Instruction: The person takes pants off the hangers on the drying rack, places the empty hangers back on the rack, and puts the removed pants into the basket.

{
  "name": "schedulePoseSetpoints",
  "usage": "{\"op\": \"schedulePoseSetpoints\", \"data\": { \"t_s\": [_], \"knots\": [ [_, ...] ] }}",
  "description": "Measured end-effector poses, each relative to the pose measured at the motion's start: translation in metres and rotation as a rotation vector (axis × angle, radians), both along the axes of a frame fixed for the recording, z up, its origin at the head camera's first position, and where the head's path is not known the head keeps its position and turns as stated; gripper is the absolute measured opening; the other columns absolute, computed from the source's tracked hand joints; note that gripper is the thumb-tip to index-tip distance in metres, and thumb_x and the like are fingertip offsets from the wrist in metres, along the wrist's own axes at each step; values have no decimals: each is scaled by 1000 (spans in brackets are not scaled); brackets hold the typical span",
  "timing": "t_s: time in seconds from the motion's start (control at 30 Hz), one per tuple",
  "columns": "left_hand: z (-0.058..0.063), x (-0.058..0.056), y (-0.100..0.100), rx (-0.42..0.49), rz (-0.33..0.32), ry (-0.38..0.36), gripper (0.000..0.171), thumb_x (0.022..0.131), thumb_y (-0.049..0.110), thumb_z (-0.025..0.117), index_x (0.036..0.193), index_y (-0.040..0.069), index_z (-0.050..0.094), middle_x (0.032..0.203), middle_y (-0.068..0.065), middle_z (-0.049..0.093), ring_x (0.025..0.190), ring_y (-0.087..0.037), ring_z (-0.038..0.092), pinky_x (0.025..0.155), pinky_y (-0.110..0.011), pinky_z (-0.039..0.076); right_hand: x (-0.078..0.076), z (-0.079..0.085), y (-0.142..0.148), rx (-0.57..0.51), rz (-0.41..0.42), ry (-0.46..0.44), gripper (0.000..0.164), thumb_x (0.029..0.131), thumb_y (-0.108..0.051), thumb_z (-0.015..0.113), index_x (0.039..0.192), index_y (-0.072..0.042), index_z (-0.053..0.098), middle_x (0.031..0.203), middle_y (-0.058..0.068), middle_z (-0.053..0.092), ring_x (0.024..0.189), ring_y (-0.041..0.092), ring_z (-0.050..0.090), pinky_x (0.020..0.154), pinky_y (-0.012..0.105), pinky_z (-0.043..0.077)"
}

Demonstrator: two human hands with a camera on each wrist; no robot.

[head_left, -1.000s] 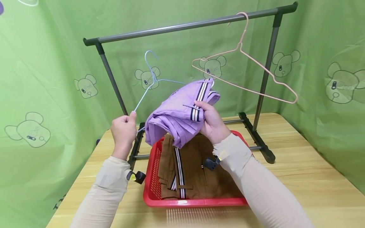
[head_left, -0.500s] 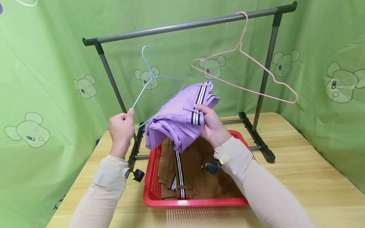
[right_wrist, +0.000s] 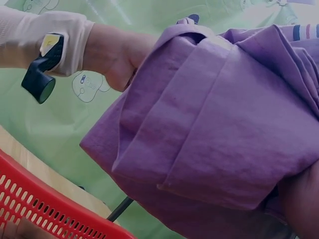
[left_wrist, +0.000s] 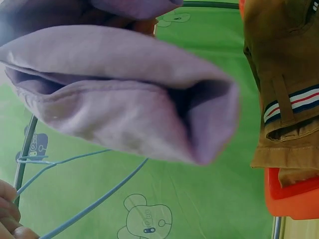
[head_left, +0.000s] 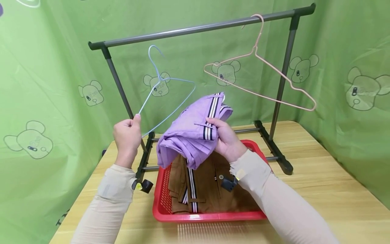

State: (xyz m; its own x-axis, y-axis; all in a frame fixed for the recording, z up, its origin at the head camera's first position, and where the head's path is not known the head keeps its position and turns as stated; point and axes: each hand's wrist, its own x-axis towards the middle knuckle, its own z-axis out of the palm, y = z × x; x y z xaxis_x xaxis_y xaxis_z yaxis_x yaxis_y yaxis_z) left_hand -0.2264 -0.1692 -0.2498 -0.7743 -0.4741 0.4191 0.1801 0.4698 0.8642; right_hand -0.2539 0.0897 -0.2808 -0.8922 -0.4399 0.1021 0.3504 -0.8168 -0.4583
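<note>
My left hand [head_left: 126,137] grips the lower left corner of a light blue wire hanger [head_left: 147,99], whose hook points up. My right hand [head_left: 226,139] holds folded purple trousers [head_left: 186,132] by the waistband, thumb on the navy-and-white stripe. In the head view the hanger's lower bar runs just up and left of the trousers. The left wrist view has the folded end of the trousers [left_wrist: 109,109] in front of part of the hanger [left_wrist: 94,204]. Purple cloth [right_wrist: 214,124] hides most of the right hand's fingers in the right wrist view.
A red basket [head_left: 210,217] holding brown trousers [head_left: 207,183] stands on the wooden table [head_left: 320,189] below my hands. Behind it is a grey clothes rack [head_left: 182,32], with a pink hanger [head_left: 274,67] hooked on its right side. Green curtains surround the table.
The blue hanger has moved up and left, out from behind the purple trousers, so more of its frame shows. The trousers have sunk slightly. Both hands keep their hold.
</note>
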Motion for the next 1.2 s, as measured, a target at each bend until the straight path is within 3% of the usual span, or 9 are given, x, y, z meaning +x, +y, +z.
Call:
{"op": "schedulePoseSetpoints", "data": {
  "t_s": [0.2,0.5,0.73,1.0,1.2],
  "knots": [
    [3,2,-1,7,-2,5,46,96,31,60,56,12,49,50,4,41,51,-14,39,47,-26,33,2,-4,-1,57,0,4,31,99,-1,42,129,-7,35,113,11,58,101,24,64,90,36,52],
    [6,4,1,14,3,30,47,96,31,60,55,12,48,49,3,41,51,-14,38,48,-26,33,7,-8,3,82,32,-14,46,92,0,60,130,-6,34,114,14,59,103,27,64,94,41,49],
    [8,4,0,42,6,34,46,96,31,60,57,11,49,50,3,42,53,-15,39,52,-27,35,8,-12,2,149,30,4,27,99,-3,42,126,-5,35,110,12,60,101,24,64,90,37,52],
    [13,4,0,36,7,46,47,97,32,60,56,11,49,48,4,40,53,-15,38,54,-28,34,9,-17,3,198,12,4,29,99,-2,39,127,-6,37,110,10,62,101,23,65,88,38,53],
    [16,4,-1,43,5,56,47,97,32,59,56,11,48,47,5,39,52,-14,38,53,-27,34,11,-19,5,203,15,22,32,96,0,49,126,-6,39,109,10,63,101,22,65,91,38,52]
  ]
}}
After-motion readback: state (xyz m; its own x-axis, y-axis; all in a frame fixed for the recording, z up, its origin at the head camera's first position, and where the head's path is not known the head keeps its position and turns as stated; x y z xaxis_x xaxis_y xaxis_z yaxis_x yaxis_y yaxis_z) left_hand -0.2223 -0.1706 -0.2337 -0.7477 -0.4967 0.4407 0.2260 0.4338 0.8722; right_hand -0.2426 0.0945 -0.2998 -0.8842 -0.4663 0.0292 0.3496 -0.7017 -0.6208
